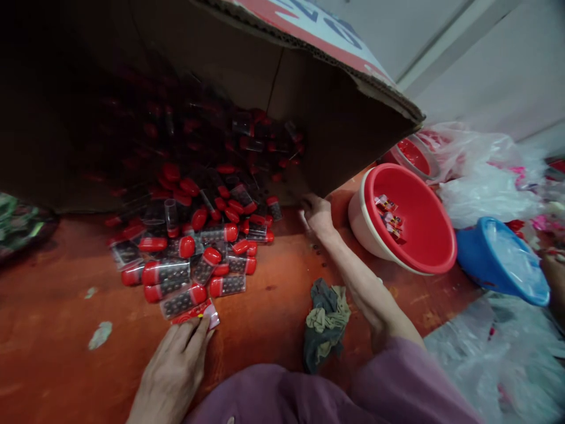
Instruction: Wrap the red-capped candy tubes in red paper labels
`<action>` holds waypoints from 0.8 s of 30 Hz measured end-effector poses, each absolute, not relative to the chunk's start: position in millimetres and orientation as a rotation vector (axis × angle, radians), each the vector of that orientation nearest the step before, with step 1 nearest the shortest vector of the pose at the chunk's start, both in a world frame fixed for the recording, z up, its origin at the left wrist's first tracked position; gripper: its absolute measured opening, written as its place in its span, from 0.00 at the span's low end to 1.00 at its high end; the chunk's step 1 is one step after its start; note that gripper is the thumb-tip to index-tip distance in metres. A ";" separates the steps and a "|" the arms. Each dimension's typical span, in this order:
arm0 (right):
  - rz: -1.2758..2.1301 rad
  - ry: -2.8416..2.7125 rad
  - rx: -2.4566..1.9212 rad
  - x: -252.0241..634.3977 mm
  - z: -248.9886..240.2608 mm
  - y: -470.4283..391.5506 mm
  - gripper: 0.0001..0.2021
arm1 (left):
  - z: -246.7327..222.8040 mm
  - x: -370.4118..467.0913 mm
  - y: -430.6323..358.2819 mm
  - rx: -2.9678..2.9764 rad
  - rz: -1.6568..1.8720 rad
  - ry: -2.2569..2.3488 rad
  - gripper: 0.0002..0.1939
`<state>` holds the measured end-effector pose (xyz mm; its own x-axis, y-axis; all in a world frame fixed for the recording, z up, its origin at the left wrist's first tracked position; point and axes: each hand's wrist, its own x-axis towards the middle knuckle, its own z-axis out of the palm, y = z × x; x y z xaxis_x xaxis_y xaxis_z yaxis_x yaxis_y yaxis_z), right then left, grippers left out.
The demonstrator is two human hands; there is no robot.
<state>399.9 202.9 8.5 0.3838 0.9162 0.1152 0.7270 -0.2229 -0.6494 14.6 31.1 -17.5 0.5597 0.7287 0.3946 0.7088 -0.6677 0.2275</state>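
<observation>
My left hand (174, 365) is at the front of the table, fingers together on a small red printed card (194, 313) with a pale end. Just beyond it lies a pile of clear plastic tubes with red caps (165, 272), several filled with small dark balls. My right hand (316, 215) reaches to the lower right corner of the cardboard box (353, 112). Its fingers are curled and slightly blurred, with something whitish at their edge that I cannot make out. A few tiny dark balls lie on the table below that hand.
A crumpled grey-green cloth (326, 321) lies by my right forearm. To the right stand a red basin (430, 218) with small printed packets in it, a blue basin (474, 253) and clear plastic bags (489, 188). Another person's arm (554, 277) shows at the right edge.
</observation>
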 end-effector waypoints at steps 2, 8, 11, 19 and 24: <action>0.446 -1.319 -1.961 400.5 4.3 190.4 0.09 | -14.4 17.3 32.1 2.727 0.730 1.277 0.14; 0.738 -0.926 -1.763 405.9 1.8 194.6 0.05 | 27.4 59.3 69.4 2.631 0.861 1.108 0.12; 0.877 -0.740 -1.643 407.4 10.1 197.6 0.06 | 56.5 104.4 116.3 2.626 0.862 0.957 0.10; 1.110 -0.491 -1.499 411.3 25.2 191.8 0.04 | 54.6 213.4 248.5 2.729 0.440 0.999 0.11; 1.249 -0.490 -1.507 403.7 20.6 197.7 0.05 | 31.4 215.0 247.5 2.845 0.267 0.996 0.14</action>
<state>403.7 197.7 20.6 0.3670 0.8181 -0.4427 -0.2986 -0.3472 -0.8890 215.0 247.5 31.4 0.7685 0.6271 0.1273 0.6067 -0.7773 0.1666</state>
